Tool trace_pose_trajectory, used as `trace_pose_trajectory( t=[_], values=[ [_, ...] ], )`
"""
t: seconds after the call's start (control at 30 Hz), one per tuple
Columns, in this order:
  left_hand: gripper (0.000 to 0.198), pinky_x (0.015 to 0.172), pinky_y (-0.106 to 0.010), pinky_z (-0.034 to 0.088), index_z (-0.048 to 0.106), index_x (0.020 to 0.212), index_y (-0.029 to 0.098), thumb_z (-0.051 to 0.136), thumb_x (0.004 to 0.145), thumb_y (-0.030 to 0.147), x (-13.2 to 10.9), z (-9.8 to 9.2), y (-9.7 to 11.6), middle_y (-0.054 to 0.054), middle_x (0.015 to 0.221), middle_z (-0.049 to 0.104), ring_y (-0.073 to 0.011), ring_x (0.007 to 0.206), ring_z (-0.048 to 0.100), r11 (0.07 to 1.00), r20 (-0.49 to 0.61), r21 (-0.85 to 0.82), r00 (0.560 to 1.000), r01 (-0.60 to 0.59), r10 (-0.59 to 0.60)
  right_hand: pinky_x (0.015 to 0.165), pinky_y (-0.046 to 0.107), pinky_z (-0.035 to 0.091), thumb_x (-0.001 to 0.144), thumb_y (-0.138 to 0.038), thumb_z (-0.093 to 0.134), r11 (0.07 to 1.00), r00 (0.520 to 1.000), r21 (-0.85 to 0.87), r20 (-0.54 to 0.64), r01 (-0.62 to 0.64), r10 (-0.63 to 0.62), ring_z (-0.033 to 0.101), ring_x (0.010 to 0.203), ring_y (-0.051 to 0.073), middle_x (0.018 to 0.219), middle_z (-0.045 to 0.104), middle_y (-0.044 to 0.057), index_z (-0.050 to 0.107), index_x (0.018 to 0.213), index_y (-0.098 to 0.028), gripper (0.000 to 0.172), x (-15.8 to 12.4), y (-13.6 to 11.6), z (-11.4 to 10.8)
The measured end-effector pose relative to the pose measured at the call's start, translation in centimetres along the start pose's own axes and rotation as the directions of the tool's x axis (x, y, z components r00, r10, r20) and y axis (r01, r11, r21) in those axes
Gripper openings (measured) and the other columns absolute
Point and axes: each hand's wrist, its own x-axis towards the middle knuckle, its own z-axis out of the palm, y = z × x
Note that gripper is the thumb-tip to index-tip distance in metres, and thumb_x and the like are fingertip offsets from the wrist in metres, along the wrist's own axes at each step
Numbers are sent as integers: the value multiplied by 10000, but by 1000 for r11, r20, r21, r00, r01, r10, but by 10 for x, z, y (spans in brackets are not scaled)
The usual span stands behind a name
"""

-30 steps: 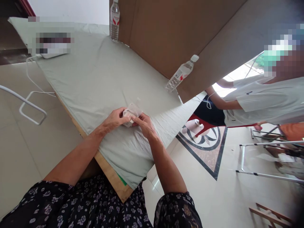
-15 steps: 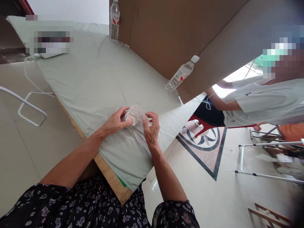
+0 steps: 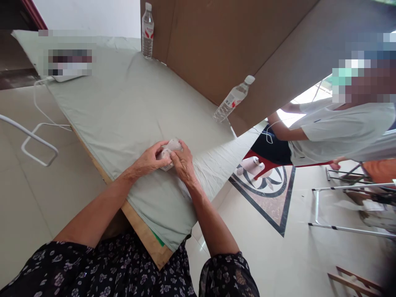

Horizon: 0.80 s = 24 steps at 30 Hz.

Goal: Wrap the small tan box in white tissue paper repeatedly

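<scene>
A small bundle in clear, crinkled plastic (image 3: 172, 145), with something whitish inside, lies between my hands near the table's front corner. My left hand (image 3: 152, 157) curls round its left side, thumb pressed along the near face. On the right side, my right hand (image 3: 183, 159) grips the same bundle with bent fingers and thumb. Fingers cover much of it, so its exact kind cannot be made out. Underneath is the pale green cloth (image 3: 123, 107) that covers the table.
A water bottle (image 3: 147, 33) stands at the back by a brown cardboard panel (image 3: 210, 45). Another bottle (image 3: 234, 99) leans near the panel's lower end. At the far left, a white device (image 3: 71, 77) trails a cable. Someone in a white shirt (image 3: 343, 119) sits to the right.
My right hand has moved left and closed on the plastic bundle, which it stood apart from before. My left hand keeps its hold. The plastic now looks more gathered.
</scene>
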Motion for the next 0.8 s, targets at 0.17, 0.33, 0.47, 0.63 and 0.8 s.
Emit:
trace_pose_trajectory(
  t=[0.17,0.33,0.47,0.63,0.8],
  values=[
    [850,857,-320,548,520,1478,117,790,730,417,-1,6,3,-113,1170,726,-223,1018,686,998,-24,-63,1000,17,-19,1239,548,345,981,-528,587,1000,994,0,-111,9,-9,466,1473,293,1566,522,110,702,1058,-256,305,-3,-8,0],
    [838,882,-313,551,539,1449,106,804,720,423,-1,7,5,-130,1208,737,-228,1049,693,989,-80,-142,996,28,-40,1231,550,356,973,-583,577,989,985,149,-171,4,22,475,1471,289,1615,474,105,680,1156,-275,374,0,-15,-14],
    [859,883,-329,563,515,1459,112,795,736,483,0,4,2,-136,1192,752,-237,1046,714,979,-140,-201,989,25,-54,1138,543,483,814,-726,716,873,978,459,-34,-166,203,588,1367,311,1537,559,149,555,1402,-284,753,1,-14,-22],
    [870,885,-339,572,505,1462,108,795,744,505,0,4,1,-137,1184,762,-248,1051,722,973,-160,-232,985,20,-58,990,450,586,645,-693,883,793,971,561,161,-238,177,687,1194,286,1342,696,130,463,1514,-286,1048,6,-20,-10],
    [869,973,-388,556,497,1471,90,758,760,516,0,0,1,-173,1300,723,-288,1168,699,969,-173,-241,980,54,-98,908,377,589,686,-610,882,783,962,561,126,-269,241,723,1004,227,1089,745,54,460,1533,-247,1013,8,-24,1]
  ],
)
